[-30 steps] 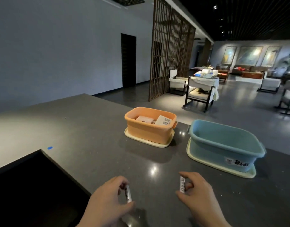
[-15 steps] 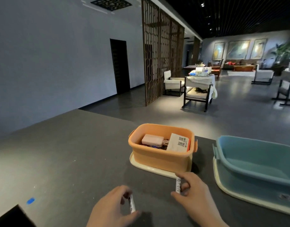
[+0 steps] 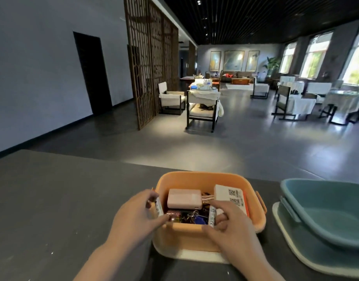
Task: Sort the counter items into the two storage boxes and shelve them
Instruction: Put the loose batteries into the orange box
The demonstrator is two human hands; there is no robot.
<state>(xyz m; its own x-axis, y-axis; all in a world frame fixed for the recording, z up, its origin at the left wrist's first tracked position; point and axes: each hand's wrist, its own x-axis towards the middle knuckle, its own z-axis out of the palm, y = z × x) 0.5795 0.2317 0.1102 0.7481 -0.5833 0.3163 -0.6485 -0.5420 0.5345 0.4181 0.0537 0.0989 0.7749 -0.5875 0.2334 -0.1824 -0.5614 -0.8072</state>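
Left hand (image 3: 134, 218) pinches white tube (image 3: 159, 207); right hand (image 3: 231, 226) pinches second tube (image 3: 212, 217), both over orange box (image 3: 203, 177).

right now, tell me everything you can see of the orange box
The orange box is a rounded rectangular tub, plastic by its look, upright on a pale lid-like tray on the dark counter, left of the blue box. It is open-topped, with a side tab. Inside lie a pink case, a white labelled packet, keys and small bits. Both hands hold small white cylinders over its near rim.

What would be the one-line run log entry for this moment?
left hand: holds battery | right hand: holds battery | both over orange box | blue box: no items visible
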